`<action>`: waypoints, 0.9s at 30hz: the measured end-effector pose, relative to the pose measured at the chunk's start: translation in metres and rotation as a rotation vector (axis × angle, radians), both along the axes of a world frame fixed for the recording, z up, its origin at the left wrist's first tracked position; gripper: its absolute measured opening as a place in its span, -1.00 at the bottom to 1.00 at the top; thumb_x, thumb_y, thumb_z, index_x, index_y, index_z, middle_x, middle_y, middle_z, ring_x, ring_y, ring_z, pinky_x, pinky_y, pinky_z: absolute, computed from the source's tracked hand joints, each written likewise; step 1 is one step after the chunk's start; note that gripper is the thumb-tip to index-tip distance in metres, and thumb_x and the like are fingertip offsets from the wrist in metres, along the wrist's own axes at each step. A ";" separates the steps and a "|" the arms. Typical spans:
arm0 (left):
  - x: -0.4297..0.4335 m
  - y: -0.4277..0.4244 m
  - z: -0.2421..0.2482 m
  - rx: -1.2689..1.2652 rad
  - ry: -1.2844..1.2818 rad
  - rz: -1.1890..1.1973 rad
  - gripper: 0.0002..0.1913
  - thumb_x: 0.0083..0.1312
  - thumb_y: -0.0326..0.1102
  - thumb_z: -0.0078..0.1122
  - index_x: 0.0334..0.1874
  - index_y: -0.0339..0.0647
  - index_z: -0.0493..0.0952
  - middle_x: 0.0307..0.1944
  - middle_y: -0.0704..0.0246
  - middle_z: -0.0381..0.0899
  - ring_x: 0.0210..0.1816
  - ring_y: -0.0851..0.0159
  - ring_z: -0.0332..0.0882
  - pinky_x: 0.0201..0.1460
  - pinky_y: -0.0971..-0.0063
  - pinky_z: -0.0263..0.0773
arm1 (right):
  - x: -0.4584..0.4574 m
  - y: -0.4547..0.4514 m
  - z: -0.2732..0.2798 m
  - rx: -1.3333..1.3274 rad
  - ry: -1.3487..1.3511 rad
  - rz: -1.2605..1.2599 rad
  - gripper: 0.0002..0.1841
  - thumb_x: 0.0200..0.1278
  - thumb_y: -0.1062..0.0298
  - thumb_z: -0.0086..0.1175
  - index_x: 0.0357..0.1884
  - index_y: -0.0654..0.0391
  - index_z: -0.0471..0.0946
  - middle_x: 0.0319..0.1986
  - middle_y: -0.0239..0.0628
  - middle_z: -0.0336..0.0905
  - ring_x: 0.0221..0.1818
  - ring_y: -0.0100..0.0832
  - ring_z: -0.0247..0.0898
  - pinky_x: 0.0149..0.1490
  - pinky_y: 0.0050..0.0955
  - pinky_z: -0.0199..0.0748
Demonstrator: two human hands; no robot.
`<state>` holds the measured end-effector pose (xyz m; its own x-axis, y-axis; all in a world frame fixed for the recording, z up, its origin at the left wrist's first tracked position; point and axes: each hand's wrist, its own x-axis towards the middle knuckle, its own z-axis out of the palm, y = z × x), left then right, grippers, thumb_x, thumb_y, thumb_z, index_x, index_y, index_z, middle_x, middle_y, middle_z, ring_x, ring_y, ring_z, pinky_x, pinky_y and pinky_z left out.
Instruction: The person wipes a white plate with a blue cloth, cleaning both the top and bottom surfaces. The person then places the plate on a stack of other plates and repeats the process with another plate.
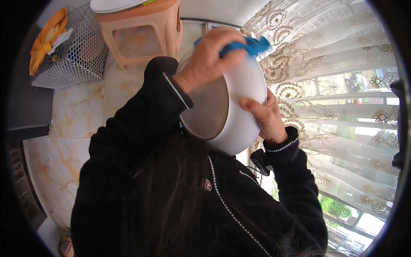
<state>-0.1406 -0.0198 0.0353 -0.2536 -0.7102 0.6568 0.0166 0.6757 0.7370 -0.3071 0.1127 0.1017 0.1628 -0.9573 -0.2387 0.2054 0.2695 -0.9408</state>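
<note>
A white ceramic bowl is tilted in front of my chest, its underside and round foot facing me. My right hand grips its right side, thumb on the outer wall and the other fingers partly hidden behind the rim. At the bowl's upper edge, my left hand holds a bunched blue cloth against it, slightly blurred. The left forearm in its black sleeve crosses part of the bowl. The inside of the bowl is turned away from view.
A peach plastic stool stands ahead on the left with a white round item on top. Beside it is a metal mesh basket with an orange bag. Sheer embroidered curtains hang close on the right. A small black device is near my right wrist.
</note>
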 end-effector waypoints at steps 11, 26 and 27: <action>0.040 -0.039 -0.059 0.740 0.092 -0.062 -0.67 0.54 -0.10 -0.05 0.10 -0.17 0.53 -0.04 0.39 0.56 0.01 0.42 0.47 0.13 0.52 0.36 | -0.001 0.001 0.003 0.001 0.029 0.016 -0.54 0.25 0.54 0.23 0.20 0.30 0.46 -0.07 -0.27 0.66 -0.13 -0.50 0.61 0.02 -0.46 0.59; 0.033 -0.044 -0.049 0.531 0.053 -0.017 -0.58 0.54 -0.01 -0.10 0.11 -0.25 0.49 -0.06 0.32 0.58 -0.04 0.35 0.51 0.09 0.47 0.41 | -0.002 -0.001 -0.001 -0.012 -0.026 -0.017 -0.48 0.25 0.51 0.20 0.26 0.30 0.40 -0.06 -0.26 0.63 -0.10 -0.49 0.58 0.03 -0.46 0.57; 0.038 -0.047 -0.059 0.613 0.097 -0.086 -0.56 0.54 0.02 -0.11 0.15 -0.22 0.48 0.00 0.36 0.56 0.01 0.38 0.48 0.13 0.48 0.40 | -0.002 0.000 -0.001 0.008 -0.010 -0.017 -0.48 0.24 0.51 0.20 0.27 0.30 0.40 -0.05 -0.26 0.63 -0.10 -0.49 0.58 0.04 -0.46 0.57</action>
